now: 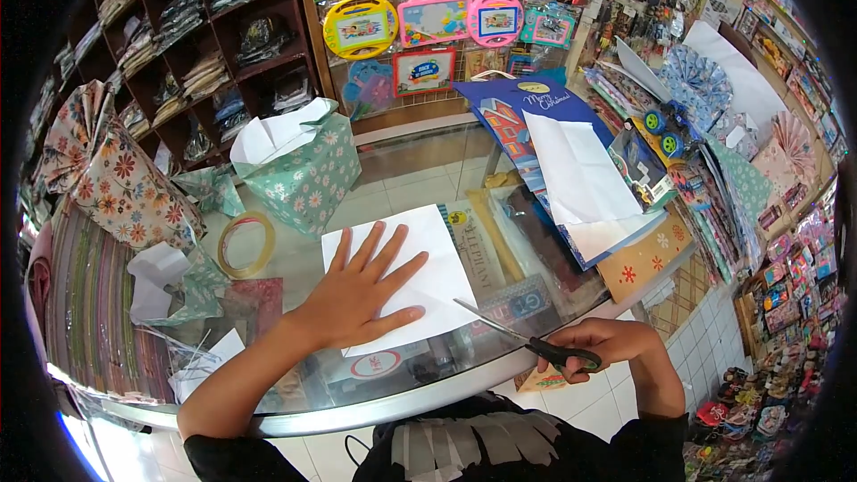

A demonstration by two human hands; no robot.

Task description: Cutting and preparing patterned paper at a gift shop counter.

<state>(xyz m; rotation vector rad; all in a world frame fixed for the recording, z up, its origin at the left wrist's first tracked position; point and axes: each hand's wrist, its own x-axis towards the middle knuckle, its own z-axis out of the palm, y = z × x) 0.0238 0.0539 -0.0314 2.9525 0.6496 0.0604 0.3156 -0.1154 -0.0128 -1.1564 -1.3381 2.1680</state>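
A sheet of white paper [438, 234] lies on the glass counter [308, 381]. My left hand [355, 294] rests flat on it, palm down with the fingers spread. At the counter's front edge my right hand [602, 348] holds scissors [502, 330] with black handles, their blades pointing left over the paper's right side. A roll of clear tape [270, 248] lies left of the paper. Behind it stands a green daisy-patterned paper package [315, 174], white inside at its top. Crumpled daisy-patterned paper scraps [201, 281] lie at the left.
A stack of wrapping sheets [100, 301] and a floral wrapped package [134, 187] fill the left end. A blue Christmas bag [576, 107] with white paper [582, 174] on it lies at the right, beside a boxed toy car [643, 161]. The counter's metal edge [388, 408] runs close to my body.
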